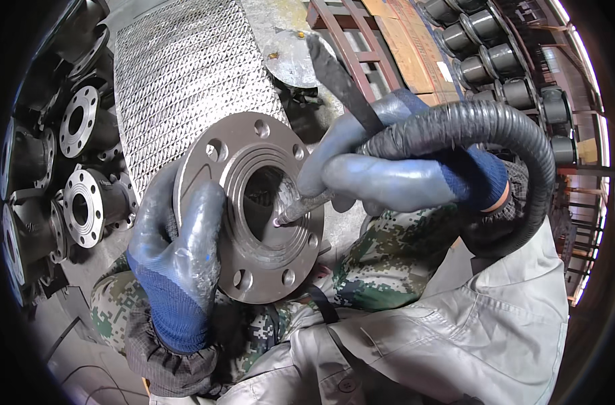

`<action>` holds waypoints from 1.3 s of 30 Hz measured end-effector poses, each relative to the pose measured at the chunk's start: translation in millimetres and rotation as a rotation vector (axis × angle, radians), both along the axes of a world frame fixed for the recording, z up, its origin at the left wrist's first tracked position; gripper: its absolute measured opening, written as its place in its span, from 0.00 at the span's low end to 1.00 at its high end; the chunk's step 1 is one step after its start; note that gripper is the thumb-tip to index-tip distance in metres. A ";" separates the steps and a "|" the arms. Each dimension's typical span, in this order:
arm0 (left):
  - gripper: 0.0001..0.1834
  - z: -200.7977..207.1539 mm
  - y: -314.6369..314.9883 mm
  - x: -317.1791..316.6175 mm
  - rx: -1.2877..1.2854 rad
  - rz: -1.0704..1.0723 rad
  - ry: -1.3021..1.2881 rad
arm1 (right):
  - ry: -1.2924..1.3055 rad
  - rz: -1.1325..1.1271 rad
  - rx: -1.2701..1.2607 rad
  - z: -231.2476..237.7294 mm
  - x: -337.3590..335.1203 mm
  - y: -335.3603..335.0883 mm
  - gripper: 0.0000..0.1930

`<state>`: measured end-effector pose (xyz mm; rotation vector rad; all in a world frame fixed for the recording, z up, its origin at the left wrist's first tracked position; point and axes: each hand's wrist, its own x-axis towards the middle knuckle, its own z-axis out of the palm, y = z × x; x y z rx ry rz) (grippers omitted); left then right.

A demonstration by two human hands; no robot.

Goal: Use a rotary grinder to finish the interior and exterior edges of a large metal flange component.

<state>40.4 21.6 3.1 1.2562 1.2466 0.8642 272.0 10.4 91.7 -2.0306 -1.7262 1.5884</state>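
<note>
While the left hand (182, 250) grips the grey metal flange (234, 196) by its left edge, thumb on the face beside the raised rings and fingers passing behind the rim, the right hand (388, 169) is closed around a slim tool (302, 208) at the flange's other side. The flange sits between the two hands, tilted, above the person's lap. The tool's narrow tip points into the central bore at its right side; whether it touches the inner wall cannot be told.

The bore's round edge leaves room to the left of the tip. Beyond the flange's upper edge lies a silvery sheet (186, 88) with a raised, mesh-like pattern, and some bare grey floor (338, 239) shows between the flange and the right knee.

The flange is a thick disc with smooth bolt holes around its outer band and concentric rings about the opening. A ribbed black hose (483, 121) arches over the right wrist, and a flat dark strip (338, 77) sticks up from that grip. Both gloves are blue knit with a glossy grey coating. Camouflage trousers (388, 263) and pale grey cloth (449, 331) cover the lap; dark flanged castings (98, 206) stand at the left.
</note>
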 end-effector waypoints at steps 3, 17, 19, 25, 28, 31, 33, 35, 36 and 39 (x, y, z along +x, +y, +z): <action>0.21 7.9 -1.0 2.3 -0.064 0.019 -0.030 | -0.095 -0.167 -0.173 0.9 -7.1 9.4 0.11; 0.21 6.4 0.4 5.0 0.000 -0.009 0.004 | 0.179 -0.164 -0.004 -3.2 2.0 -0.1 0.11; 0.20 6.5 0.6 8.9 -0.083 0.023 -0.057 | 0.093 -0.133 -0.036 -3.7 -0.7 2.9 0.11; 0.19 -22.6 19.9 -13.2 1.011 -0.401 0.411 | 0.177 -0.122 0.165 1.7 15.6 -14.6 0.15; 0.17 -11.6 9.8 -0.3 0.167 -0.053 0.068 | 0.118 -0.177 0.163 13.4 13.4 -23.1 0.18; 0.16 -8.7 7.8 6.4 -0.015 -0.058 -0.167 | 0.218 -0.267 0.172 9.0 15.6 -36.8 0.18; 0.20 -15.2 10.6 4.8 0.053 -0.126 -0.081 | 0.255 -0.300 0.184 -11.8 32.5 -47.2 0.17; 0.17 -17.5 10.1 8.4 0.118 -0.126 -0.127 | 0.299 -0.333 0.185 -19.3 28.9 -44.1 0.16; 0.17 -12.3 9.6 9.2 0.126 -0.127 -0.100 | 0.207 -0.396 0.245 -9.3 14.5 -38.8 0.15; 0.17 -4.1 11.4 11.4 0.111 -0.133 -0.055 | 0.108 -0.403 0.280 -3.7 15.8 -34.1 0.14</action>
